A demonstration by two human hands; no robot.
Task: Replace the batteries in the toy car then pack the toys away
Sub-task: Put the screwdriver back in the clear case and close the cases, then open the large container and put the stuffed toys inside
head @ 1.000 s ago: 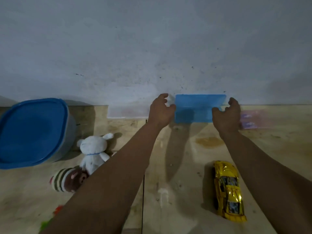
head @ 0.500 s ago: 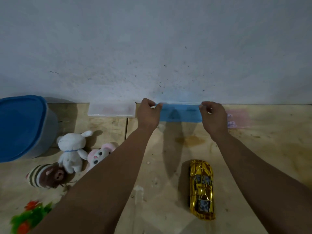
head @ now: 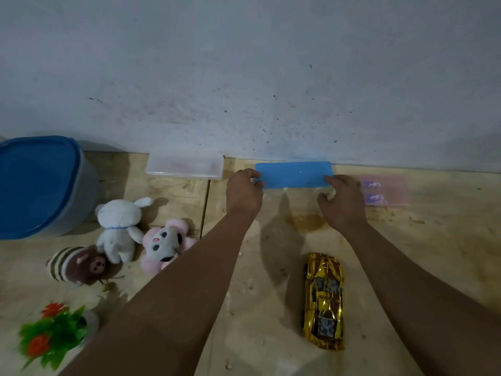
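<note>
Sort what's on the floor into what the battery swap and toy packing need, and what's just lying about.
For the job:
gold toy car
blue-lidded case, gripped at its ends by the left hand and right hand
white bunny
pink plush
striped plush
blue-lidded tub
pink battery pack

Lying about:
clear case
plastic flower pot

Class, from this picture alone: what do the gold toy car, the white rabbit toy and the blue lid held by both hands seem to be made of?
Gold toy car: likely plastic with a shiny metallic, foil-like finish; it shows bright creased reflections.
White rabbit toy: soft plush fabric; fuzzy, matt surface.
Blue lid: probably smooth plastic; flat, even colour, one small glint.
</note>
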